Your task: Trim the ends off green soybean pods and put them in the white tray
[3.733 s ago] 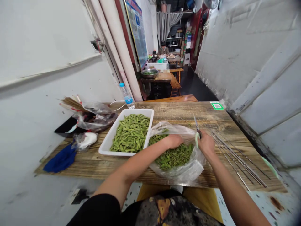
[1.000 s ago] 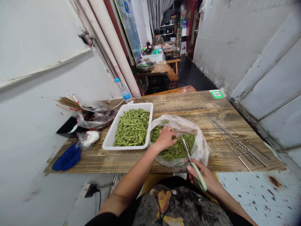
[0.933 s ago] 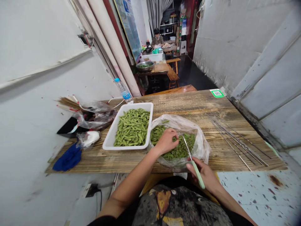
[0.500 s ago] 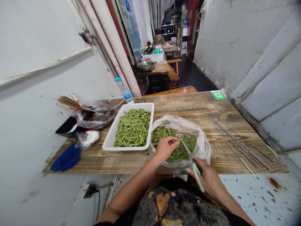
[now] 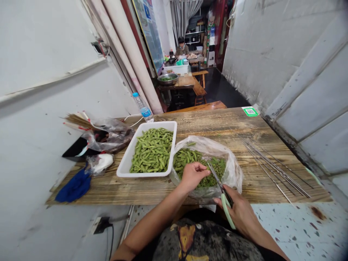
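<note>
My left hand (image 5: 193,176) is pinched on a green edamame pod (image 5: 208,168), mostly hidden by the fingertips, over an open clear plastic bag (image 5: 234,165). In my right hand (image 5: 239,207) is a pair of scissors (image 5: 225,206) with pale green handles. Their blades point up and left, the tips close beside the pod. Inside the bag, whole edamame pods (image 5: 185,156) lie on the left and small green trimmings lie nearer the right. A white tray (image 5: 119,168) heaped with pods stands left of the bag, its right rim against it.
Several metal skewers (image 5: 274,168) lie at the table's right. Left are a water bottle (image 5: 144,108), a plastic bag with wooden sticks (image 5: 108,136), a small white bundle (image 5: 103,163) and a blue cloth (image 5: 74,186). Beyond, a person (image 5: 181,47) sits at another table.
The view has tilted slightly, so the scene sits a little lower. My left fingertips and the scissor tips remain close together over the bag.
</note>
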`<state>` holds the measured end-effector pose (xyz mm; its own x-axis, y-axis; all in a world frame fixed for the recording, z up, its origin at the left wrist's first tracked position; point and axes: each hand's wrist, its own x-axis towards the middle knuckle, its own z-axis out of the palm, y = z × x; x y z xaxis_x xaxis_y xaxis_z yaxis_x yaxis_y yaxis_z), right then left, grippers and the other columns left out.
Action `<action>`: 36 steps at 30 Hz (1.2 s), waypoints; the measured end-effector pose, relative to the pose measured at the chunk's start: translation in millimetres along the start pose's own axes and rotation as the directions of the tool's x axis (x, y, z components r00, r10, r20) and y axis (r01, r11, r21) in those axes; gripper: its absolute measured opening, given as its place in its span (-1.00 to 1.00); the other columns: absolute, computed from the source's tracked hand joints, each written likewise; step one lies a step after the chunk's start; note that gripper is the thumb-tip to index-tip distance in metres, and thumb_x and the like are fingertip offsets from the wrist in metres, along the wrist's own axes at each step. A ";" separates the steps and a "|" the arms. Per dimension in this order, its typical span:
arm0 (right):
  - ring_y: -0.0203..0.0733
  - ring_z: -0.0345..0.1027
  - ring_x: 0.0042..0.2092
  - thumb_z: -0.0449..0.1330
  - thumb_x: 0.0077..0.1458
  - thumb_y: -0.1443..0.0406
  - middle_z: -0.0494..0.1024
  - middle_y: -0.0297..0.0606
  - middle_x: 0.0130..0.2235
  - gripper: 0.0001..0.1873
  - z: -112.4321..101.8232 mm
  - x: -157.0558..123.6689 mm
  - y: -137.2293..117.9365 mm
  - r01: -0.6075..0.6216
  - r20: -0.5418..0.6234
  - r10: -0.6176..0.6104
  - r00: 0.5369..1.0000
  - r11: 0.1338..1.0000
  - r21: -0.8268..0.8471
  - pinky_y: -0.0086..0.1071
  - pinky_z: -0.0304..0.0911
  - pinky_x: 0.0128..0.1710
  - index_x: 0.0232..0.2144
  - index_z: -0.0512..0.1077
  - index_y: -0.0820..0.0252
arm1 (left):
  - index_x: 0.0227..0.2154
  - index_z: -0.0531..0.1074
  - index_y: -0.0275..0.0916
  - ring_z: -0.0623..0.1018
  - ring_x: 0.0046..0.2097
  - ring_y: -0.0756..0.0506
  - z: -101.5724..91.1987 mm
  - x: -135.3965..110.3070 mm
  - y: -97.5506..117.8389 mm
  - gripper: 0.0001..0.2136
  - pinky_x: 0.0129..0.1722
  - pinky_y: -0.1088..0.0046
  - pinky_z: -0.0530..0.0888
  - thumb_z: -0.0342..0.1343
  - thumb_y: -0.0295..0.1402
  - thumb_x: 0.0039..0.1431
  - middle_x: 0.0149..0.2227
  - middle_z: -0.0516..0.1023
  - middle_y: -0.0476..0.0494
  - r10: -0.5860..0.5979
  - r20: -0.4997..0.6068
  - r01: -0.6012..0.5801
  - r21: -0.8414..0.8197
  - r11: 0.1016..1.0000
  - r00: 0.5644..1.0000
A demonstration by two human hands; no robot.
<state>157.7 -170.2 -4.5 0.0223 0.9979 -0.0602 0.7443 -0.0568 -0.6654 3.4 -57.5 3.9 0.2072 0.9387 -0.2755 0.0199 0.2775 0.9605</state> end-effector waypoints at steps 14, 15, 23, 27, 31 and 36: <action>0.07 0.48 -0.16 0.09 0.08 0.06 0.61 -0.07 -0.18 -0.60 0.5 3.3 15.2 -0.079 0.053 0.070 0.996 0.979 0.187 -0.22 0.34 -0.17 -0.12 0.43 0.16 | -0.52 0.35 -0.31 0.35 -0.59 0.11 4.5 1.4 -3.6 -0.69 -0.62 0.61 0.22 0.36 -0.34 -0.32 -0.61 0.40 0.07 -0.100 0.054 0.106 -0.128 0.986 0.994; 0.04 0.48 -0.17 0.11 0.07 0.05 0.60 -0.10 -0.19 -0.58 -0.8 2.7 14.6 -0.092 0.069 0.078 0.995 0.966 0.243 -0.24 0.34 -0.18 -0.11 0.42 0.15 | -0.50 0.36 -0.32 0.32 -0.61 0.14 3.8 1.9 -1.5 -0.68 -0.62 0.62 0.21 0.37 -0.34 -0.32 -0.60 0.38 0.10 -0.089 0.051 0.097 -0.188 0.977 0.995; -0.26 0.26 -0.54 0.06 0.09 -0.04 0.35 -0.43 -0.57 -0.59 -11.3 -6.3 -4.0 -0.230 0.230 0.125 0.965 0.825 0.516 -0.43 0.19 -0.55 -0.17 0.36 0.10 | -0.50 0.23 -0.28 0.51 -0.49 0.04 5.9 -3.3 7.9 -0.60 -0.41 0.52 0.47 0.39 -0.36 -0.28 -0.57 0.45 0.02 -0.172 0.113 0.205 -0.508 0.836 0.979; -0.31 0.15 -0.58 0.06 0.09 -0.05 0.24 -0.48 -0.61 -0.59 -12.0 -3.2 -8.5 -0.256 0.262 0.125 0.957 0.788 0.559 -0.46 0.12 -0.59 -0.21 0.33 0.13 | -0.54 0.19 -0.28 0.51 -0.52 0.03 7.5 -6.1 6.9 -0.60 -0.47 0.54 0.46 0.38 -0.36 -0.26 -0.58 0.48 -0.03 -0.202 0.113 0.232 -0.486 0.843 0.973; -0.38 0.01 -0.63 0.06 0.10 -0.05 0.12 -0.54 -0.64 -0.59 -4.6 -0.5 -4.0 -0.288 0.310 0.109 0.945 0.728 0.622 -0.51 -0.01 -0.66 -0.23 0.29 0.14 | -0.57 0.18 -0.29 0.50 -0.53 0.03 6.4 -6.3 7.7 -0.59 -0.49 0.54 0.46 0.40 -0.35 -0.28 -0.59 0.47 -0.04 -0.213 0.116 0.243 -0.477 0.845 0.970; -0.42 0.00 -0.65 0.10 0.05 -0.08 0.11 -0.56 -0.64 -0.57 6.9 2.3 3.0 -0.332 0.351 0.110 0.930 0.658 0.675 -0.55 -0.04 -0.71 -0.26 0.28 0.13 | -0.60 0.17 -0.29 0.49 -0.55 0.03 8.0 -8.5 4.6 -0.59 -0.51 0.56 0.43 0.39 -0.35 -0.28 -0.61 0.46 -0.04 -0.219 0.124 0.251 -0.482 0.839 0.968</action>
<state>155.4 -168.4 -11.9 -0.1318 0.9113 -0.3901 0.0317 -0.3894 -0.9205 9.6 -65.9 10.9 0.3173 0.8227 -0.4718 -0.4032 0.5673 0.7181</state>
